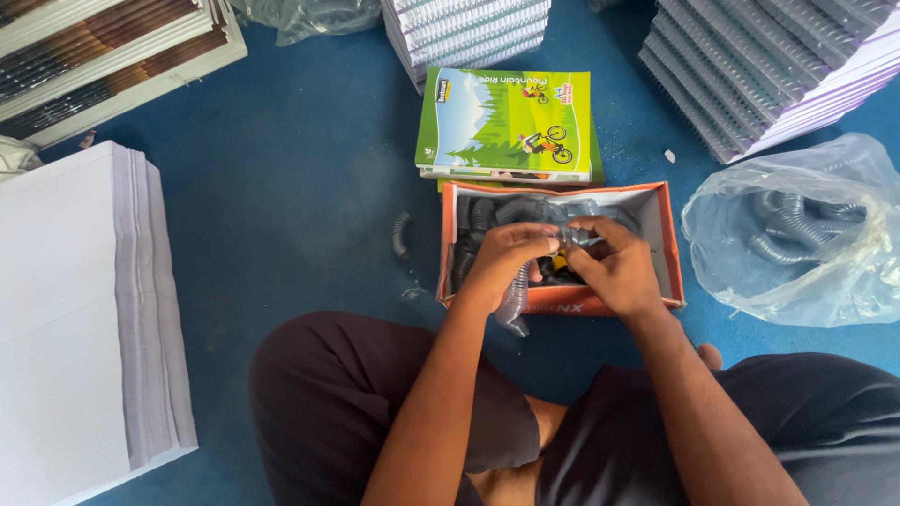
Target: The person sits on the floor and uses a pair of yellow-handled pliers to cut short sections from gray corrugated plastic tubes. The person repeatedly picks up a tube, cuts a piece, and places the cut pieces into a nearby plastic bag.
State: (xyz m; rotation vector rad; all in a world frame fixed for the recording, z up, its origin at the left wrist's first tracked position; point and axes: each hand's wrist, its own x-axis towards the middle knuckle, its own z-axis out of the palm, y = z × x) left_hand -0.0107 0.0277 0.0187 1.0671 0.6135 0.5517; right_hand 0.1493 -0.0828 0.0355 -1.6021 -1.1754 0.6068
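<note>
I sit cross-legged on a blue floor. Both hands meet over an orange cardboard box (667,245) that holds dark spiral binding coils. My left hand (504,258) grips a clear plastic wrap of grey coils (515,305), which hangs down over the box's front wall. My right hand (614,265) pinches the top of the same bundle, fingertips touching those of the left hand. What lies in the box under my hands is hidden.
A stack of green-covered notebooks (506,122) lies just beyond the box. One loose coil (401,234) rests on the floor at its left. A clear bag of coils (797,234) sits right. A white paper pile (75,309) stands left, spiral-bound stacks (769,66) behind.
</note>
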